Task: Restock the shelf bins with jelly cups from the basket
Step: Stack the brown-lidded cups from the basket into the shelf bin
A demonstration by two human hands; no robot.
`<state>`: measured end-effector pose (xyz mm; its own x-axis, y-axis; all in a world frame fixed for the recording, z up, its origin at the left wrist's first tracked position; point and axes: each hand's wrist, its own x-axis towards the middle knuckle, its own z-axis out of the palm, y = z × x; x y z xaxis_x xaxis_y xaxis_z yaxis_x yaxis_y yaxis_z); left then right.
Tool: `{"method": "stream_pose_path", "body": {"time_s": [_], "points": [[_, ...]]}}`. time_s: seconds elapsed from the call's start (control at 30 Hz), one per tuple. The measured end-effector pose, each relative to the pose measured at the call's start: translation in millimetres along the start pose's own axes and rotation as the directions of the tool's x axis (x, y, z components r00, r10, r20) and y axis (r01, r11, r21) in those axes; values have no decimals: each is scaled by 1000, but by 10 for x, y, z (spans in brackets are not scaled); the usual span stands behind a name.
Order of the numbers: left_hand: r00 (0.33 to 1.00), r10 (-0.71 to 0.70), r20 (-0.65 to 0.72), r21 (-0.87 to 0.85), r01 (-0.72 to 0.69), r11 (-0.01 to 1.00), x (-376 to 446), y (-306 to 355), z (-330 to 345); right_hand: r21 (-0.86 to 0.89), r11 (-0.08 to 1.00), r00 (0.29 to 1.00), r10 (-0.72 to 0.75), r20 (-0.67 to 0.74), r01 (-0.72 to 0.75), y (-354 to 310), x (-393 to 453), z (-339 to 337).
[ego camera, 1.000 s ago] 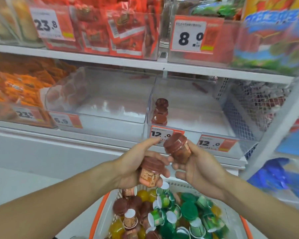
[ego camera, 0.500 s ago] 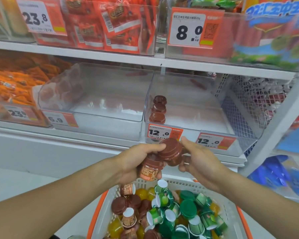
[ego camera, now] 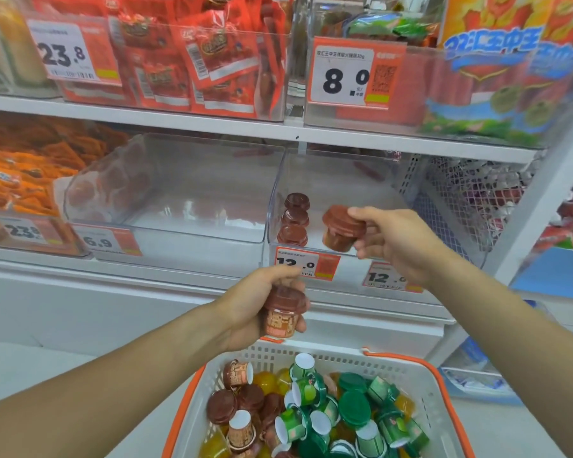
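Fingers of the right hand (ego camera: 392,241) pinched a brown jelly cup (ego camera: 341,229), lid tilted leftward, at the front of the clear bin (ego camera: 328,180); the left hand (ego camera: 255,302) gripped another brown-lidded cup (ego camera: 282,311) lower down. Three brown cups (ego camera: 294,219) stood in a row inside that bin; the white basket (ego camera: 411,385) below held brown, green and yellow cups.

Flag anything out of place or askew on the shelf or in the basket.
Nothing looks damaged or spilled. The basket holds jelly cups jumbled on their sides; three brown cups stand neatly in the clear bin.

The right clear bin (ego camera: 344,180) stood open on top, its floor bare right of three brown cups (ego camera: 293,219) lined along its left wall; the upper shelf (ego camera: 278,128) limited headroom.
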<state>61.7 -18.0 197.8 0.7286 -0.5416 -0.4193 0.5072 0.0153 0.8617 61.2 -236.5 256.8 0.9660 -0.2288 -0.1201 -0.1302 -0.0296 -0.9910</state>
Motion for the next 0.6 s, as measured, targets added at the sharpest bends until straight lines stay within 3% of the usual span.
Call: {"method": "stream_pose_path", "body": {"time_s": [0.13,0.23,0.37,0.6], "points": [[997,-33,-67,38,36,999,77,-89,-22,-89,992,992,86,-89,-94,109,494,-26],[995,-63,-80,60,68,996,108,-143,-30,-224,933,960,272,-72,-281,233,758,10],[992,-97,-82,72,103,992,145,-188,-34,-416,818,895,446,21,-398,315,891,60],[993,-99,-69,39,102,994,161,-194,-13,-579,730,829,536,158,-362,299,875,54]]}}
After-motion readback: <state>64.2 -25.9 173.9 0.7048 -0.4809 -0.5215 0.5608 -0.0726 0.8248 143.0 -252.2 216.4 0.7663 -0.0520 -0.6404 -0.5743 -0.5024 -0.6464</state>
